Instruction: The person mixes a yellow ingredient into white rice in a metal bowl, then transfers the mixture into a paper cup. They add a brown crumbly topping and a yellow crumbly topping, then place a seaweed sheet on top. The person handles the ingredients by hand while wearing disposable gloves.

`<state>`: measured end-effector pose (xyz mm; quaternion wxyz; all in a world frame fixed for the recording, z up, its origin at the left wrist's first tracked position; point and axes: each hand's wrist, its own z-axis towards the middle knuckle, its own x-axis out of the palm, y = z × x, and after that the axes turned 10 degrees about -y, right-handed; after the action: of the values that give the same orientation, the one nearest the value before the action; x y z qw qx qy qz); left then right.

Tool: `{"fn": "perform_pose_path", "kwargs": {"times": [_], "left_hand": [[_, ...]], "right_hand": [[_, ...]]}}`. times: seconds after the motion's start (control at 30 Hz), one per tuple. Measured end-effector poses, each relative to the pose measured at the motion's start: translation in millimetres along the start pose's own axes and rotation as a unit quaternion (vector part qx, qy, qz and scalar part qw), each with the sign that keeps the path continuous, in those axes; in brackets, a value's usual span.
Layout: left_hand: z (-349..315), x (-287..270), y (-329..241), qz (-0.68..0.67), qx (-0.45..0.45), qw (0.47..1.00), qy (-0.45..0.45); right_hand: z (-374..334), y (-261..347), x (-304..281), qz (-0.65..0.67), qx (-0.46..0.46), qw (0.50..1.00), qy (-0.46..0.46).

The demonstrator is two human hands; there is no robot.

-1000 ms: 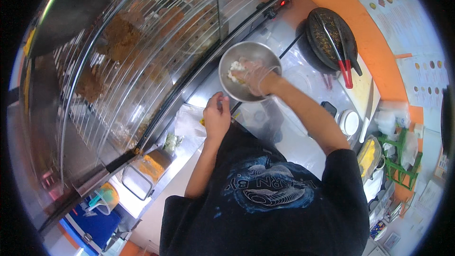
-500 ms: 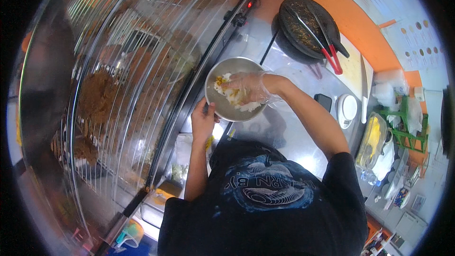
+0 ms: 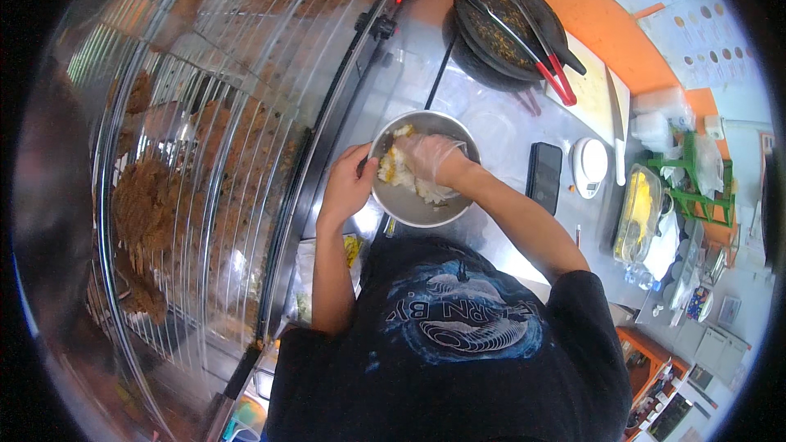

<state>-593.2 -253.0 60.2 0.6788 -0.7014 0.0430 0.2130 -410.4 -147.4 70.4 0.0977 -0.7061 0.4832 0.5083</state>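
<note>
Rice (image 3: 399, 170) lies in the bowl (image 3: 407, 208) (phone (image 3: 544, 178) to its right).

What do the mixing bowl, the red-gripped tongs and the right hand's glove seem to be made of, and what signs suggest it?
Bowl: probably stainless steel, satin finish; grey with soft highlights.
Tongs: likely shiny steel, from the bright streak; the smooth red grips could be plastic or rubber.
Glove: thin clear plastic, wrinkled; skin shows through.

Red-handled tongs (image 3: 565, 84), dark phone (image 3: 544, 178), white scale (image 3: 589, 163), knife (image 3: 617, 127)

this appears to be a food-shop kitchen, with food display case (image 3: 336, 98), metal counter (image 3: 509, 129), kitchen scale (image 3: 589, 162) and steel bowl (image 3: 409, 208).
</note>
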Motion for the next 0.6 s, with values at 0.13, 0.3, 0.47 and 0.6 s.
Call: {"fn": "perform_pose_path", "kwargs": {"times": [0.13,0.3,0.47,0.6], "left_hand": [[11.0,10.9,-2.4,0.007,-0.015,1.000,0.020],[17.9,12.7,-4.4,-0.041,-0.021,0.998,0.037],[25.1,15.6,-0.6,0.004,0.007,0.998,0.063],[23.5,14.6,1.1,0.014,-0.022,0.997,0.072]], "right_hand": [[-30.6,-15.2,-18.8,0.041,-0.110,0.993,-0.019],[-62.3,-17.7,-34.3,-0.141,-0.121,0.982,-0.025],[-43.4,-6.8,0.9,-0.086,-0.121,0.985,-0.088],[-24.4,-17.7,21.6,0.002,-0.044,0.997,-0.059]]}}
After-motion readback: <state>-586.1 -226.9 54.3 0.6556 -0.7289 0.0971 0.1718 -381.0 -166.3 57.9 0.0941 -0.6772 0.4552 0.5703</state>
